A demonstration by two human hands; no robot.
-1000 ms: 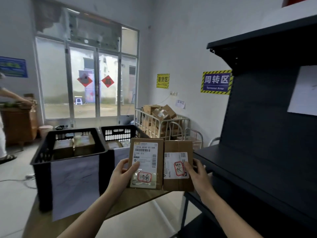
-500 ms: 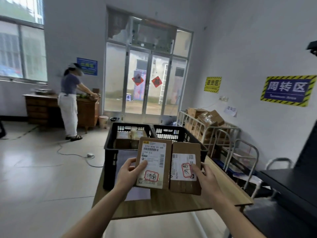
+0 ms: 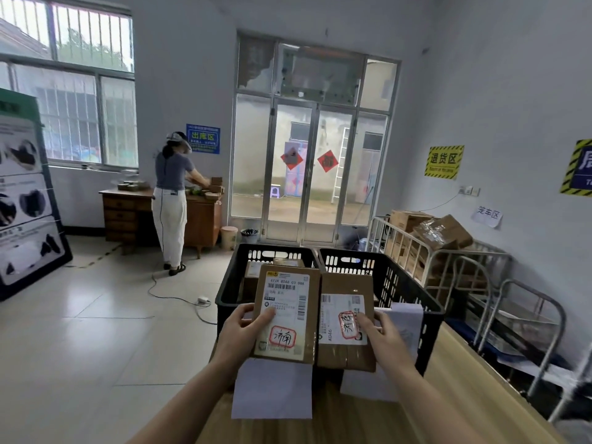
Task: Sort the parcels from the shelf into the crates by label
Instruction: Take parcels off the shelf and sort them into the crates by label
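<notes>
I hold two brown cardboard parcels side by side, upright, in front of two black crates. My left hand (image 3: 243, 331) grips the left parcel (image 3: 286, 312), which bears a white shipping label with a red-circled handwritten mark. My right hand (image 3: 384, 339) grips the right parcel (image 3: 346, 318), also labelled with a red-circled mark. The left crate (image 3: 232, 283) holds a few brown parcels. The right crate (image 3: 403, 290) stands beside it; its inside is hidden by the parcels. A white paper sheet (image 3: 272, 392) hangs on each crate's front. The shelf is out of view.
The crates stand on a wooden table (image 3: 474, 379). Metal cage trolleys (image 3: 448, 261) with cardboard boxes line the right wall. A person (image 3: 171, 200) works at a wooden desk (image 3: 128, 216) at the back left. A cable (image 3: 173, 296) lies on the tiled floor.
My view has swung left, away from the dark shelf, toward the crates and room. Both parcels stay in my hands, now held in front of the crates.
</notes>
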